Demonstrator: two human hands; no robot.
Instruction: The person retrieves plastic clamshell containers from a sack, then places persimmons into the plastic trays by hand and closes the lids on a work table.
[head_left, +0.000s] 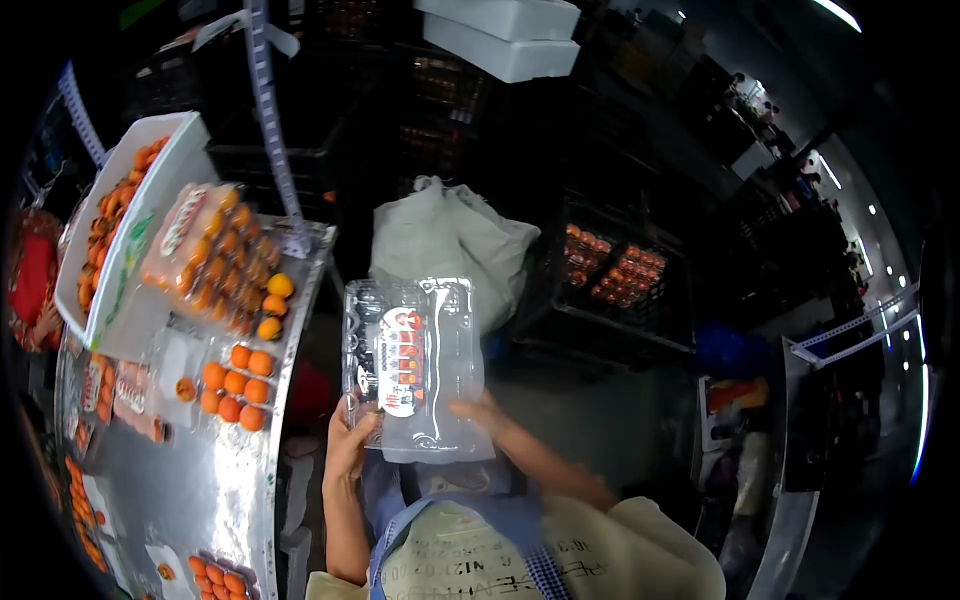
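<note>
In front of my body is a clear plastic fruit box [445, 350] with a white and red printed label. No fruit shows inside it. My left hand [350, 437] grips its lower left corner, the thumb on the near face. At the lower right edge, my right hand [482, 418] holds the box, with some fingers behind or seen through the plastic. To the left, on a metal table, orange fruits [237, 385] lie grouped in rows. A stack of filled clear packs [215, 255] stands behind them.
A white foam box [140, 225] of orange fruit stands on the metal table [190, 480]. Beyond my hands are a pale sack [440, 230] and a black crate [600, 325] with packed fruit. White foam boxes [505, 40] are stacked farther back. Someone in red [38, 275] is far left.
</note>
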